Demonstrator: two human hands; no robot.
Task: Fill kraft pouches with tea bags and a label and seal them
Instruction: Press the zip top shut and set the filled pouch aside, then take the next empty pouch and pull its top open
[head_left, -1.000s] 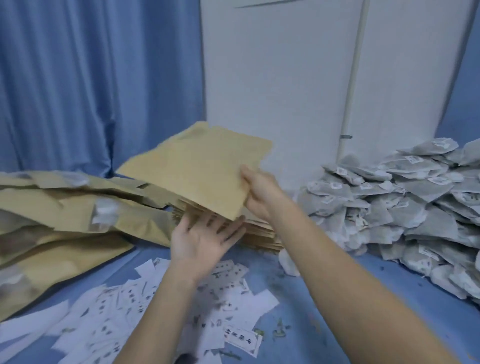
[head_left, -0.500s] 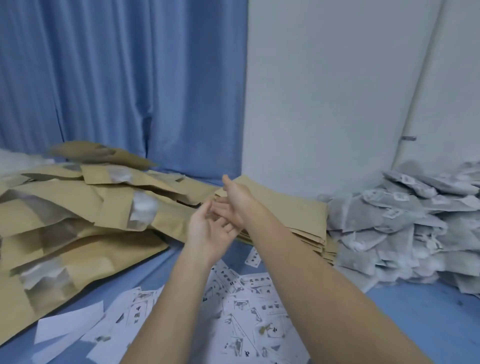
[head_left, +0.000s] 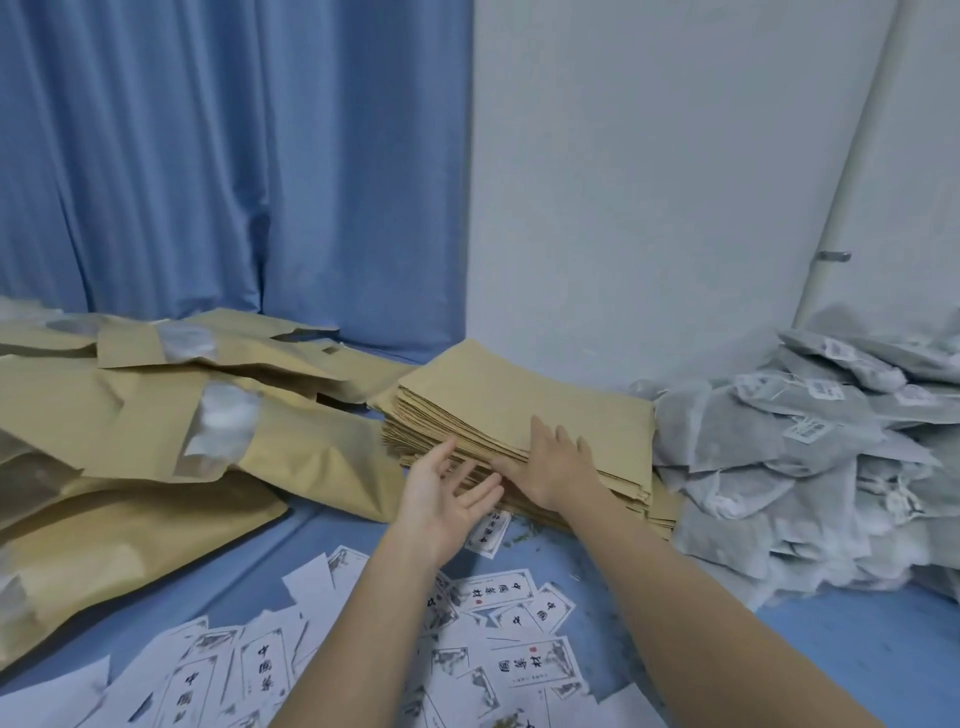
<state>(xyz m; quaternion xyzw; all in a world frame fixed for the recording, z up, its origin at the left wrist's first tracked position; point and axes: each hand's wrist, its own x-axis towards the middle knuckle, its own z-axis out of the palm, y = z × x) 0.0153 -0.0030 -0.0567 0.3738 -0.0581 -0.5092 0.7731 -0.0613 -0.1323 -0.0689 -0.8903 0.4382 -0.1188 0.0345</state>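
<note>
My right hand (head_left: 558, 467) lies flat, fingers straight, on the empty pouch stack (head_left: 524, 415) mid-frame, holding nothing; my left hand (head_left: 447, 499), palm up, waits open just left of its near edge.

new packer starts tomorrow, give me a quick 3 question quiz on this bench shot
1. True or false: the right hand lies flat on the stack of empty kraft pouches.
2. What is heaped to the right of that stack? A) tea bags B) rolls of tape C) scissors
3. Fill in: the printed labels lie scattered on the blue table, ____ the arms.

Key
1. True. Its fingers are spread on the top pouch; the left hand is open, palm up, at the stack's near edge.
2. A, the grey tea bags.
3. Under; the filled pouches lie to the left.
</note>
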